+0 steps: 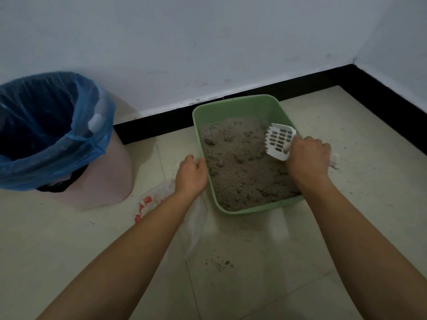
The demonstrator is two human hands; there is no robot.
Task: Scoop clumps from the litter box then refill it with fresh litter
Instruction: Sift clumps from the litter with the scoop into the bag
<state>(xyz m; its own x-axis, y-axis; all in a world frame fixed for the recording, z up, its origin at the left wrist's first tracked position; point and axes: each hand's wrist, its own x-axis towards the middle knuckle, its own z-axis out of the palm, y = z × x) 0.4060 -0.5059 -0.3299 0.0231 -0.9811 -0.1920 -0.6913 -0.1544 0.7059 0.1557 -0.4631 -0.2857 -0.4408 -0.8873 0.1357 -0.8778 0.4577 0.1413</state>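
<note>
No text, label, brand, number or sign can be read. Red printed marks are seen on the translucent plastic bag (147, 204), which is located just beside the litter box (231, 211). The marks are blurred and partly hidden by an arm and by folds in the film, so no single character can be made out, and it cannot be told whether they are letters, numerals or a logo.
</note>
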